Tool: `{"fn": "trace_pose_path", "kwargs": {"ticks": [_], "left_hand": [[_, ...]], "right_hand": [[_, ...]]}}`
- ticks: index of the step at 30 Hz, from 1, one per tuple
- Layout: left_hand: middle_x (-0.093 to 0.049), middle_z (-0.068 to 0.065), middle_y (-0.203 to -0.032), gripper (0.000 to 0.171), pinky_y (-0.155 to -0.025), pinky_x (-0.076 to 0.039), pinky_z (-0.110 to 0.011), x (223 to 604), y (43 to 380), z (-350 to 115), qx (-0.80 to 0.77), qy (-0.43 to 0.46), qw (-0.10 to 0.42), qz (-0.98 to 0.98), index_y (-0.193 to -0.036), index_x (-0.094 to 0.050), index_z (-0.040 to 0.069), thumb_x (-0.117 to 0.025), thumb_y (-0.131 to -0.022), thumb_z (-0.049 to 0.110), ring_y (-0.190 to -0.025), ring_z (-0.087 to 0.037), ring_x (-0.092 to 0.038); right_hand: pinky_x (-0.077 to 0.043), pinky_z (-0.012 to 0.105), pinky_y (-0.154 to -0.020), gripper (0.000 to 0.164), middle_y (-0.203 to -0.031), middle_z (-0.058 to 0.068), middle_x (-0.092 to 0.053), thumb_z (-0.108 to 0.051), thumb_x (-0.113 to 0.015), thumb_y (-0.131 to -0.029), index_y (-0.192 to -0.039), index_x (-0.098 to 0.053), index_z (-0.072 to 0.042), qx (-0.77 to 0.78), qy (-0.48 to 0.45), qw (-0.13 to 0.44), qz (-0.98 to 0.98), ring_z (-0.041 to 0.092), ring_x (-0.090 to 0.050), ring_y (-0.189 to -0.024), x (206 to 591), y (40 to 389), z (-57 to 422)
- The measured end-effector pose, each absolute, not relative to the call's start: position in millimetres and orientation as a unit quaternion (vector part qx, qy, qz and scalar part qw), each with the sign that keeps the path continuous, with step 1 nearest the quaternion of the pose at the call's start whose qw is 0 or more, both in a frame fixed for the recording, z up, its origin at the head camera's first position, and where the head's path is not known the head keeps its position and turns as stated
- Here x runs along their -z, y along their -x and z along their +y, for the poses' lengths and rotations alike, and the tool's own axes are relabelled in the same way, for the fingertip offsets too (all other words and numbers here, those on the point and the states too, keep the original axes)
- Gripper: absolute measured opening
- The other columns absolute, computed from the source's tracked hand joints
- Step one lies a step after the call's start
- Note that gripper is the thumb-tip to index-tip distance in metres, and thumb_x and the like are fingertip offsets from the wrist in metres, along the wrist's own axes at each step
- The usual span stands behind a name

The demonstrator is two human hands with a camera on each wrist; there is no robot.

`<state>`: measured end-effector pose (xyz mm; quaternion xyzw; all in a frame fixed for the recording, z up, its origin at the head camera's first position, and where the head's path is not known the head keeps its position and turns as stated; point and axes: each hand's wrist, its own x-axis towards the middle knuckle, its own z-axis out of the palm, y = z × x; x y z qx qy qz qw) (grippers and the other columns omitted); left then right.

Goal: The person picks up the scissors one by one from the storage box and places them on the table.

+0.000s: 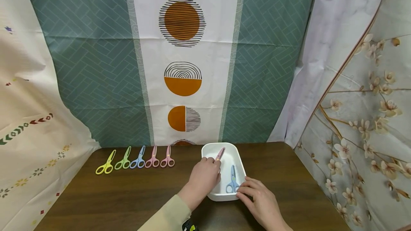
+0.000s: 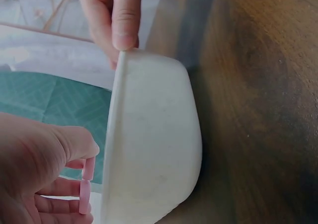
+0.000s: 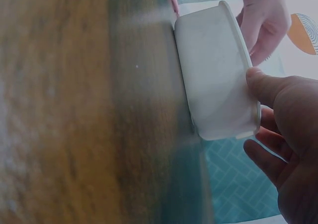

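Note:
My left hand (image 1: 205, 173) reaches over the left side of a white tray (image 1: 224, 197) and grips pink scissors (image 1: 220, 153). The blades point away from me over the tray, and the hand hides most of the handles in the head view. In the left wrist view, pink handle loops (image 2: 85, 196) show between thumb and fingers. Blue scissors (image 1: 233, 178) lie inside the tray on its right side, blades toward the back. At the near right corner, my right hand (image 1: 258, 199) pinches the tray rim, its thumb (image 3: 266, 86) on the edge.
A row of several scissors lies at the table's back left: yellow scissors (image 1: 106, 165), green scissors (image 1: 123, 159), blue scissors (image 1: 138, 160) and two pink scissors (image 1: 168, 159). Patterned curtains (image 1: 102, 81) hang behind the brown table (image 1: 128, 199) and along both sides.

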<state>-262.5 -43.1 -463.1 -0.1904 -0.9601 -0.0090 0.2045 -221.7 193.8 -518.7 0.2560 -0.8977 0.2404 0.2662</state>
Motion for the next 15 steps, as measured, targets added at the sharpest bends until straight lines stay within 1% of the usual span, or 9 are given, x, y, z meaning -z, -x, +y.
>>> {"fn": "trace_pose_path", "kwargs": {"ticks": [5, 12, 15], "left_hand": [[-0.077, -0.011, -0.104, 0.035, -0.073, -0.064, -0.036, 458.1, 256.6, -50.6, 0.021, 0.19, 0.224, -0.956, -0.116, -0.08, 0.008, -0.089, -0.094, 0.034, -0.085, -0.025, -0.068], [-0.077, -0.012, -0.111, 0.036, -0.079, -0.065, -0.036, 450.0, 247.6, -64.1, 0.045, 0.18, 0.222, -0.957, -0.12, -0.08, 0.008, -0.09, -0.094, 0.031, -0.091, -0.026, -0.068], [-0.077, -0.012, -0.111, 0.037, -0.079, -0.065, -0.037, 449.2, 244.0, -70.9, 0.049, 0.177, 0.228, -0.956, -0.121, -0.079, 0.008, -0.09, -0.094, 0.031, -0.092, -0.026, -0.068]], "right_hand": [[-0.061, 0.047, -0.098, 0.016, -0.108, -0.015, -0.078, -0.025, -0.097, -0.085, -0.09, -0.083, -0.03, -0.242, -0.26, 0.272, -0.894, 0.018, -0.069, -0.13, 518.8, 221.7, 193.4], [-0.061, 0.048, -0.098, 0.015, -0.108, -0.012, -0.079, -0.024, -0.097, -0.085, -0.091, -0.084, -0.029, -0.246, -0.26, 0.27, -0.894, 0.019, -0.069, -0.13, 518.4, 220.9, 193.2], [-0.061, 0.048, -0.099, 0.014, -0.109, -0.014, -0.079, -0.024, -0.097, -0.086, -0.092, -0.084, -0.029, -0.248, -0.255, 0.261, -0.897, 0.018, -0.069, -0.131, 518.3, 220.6, 193.1]]}}
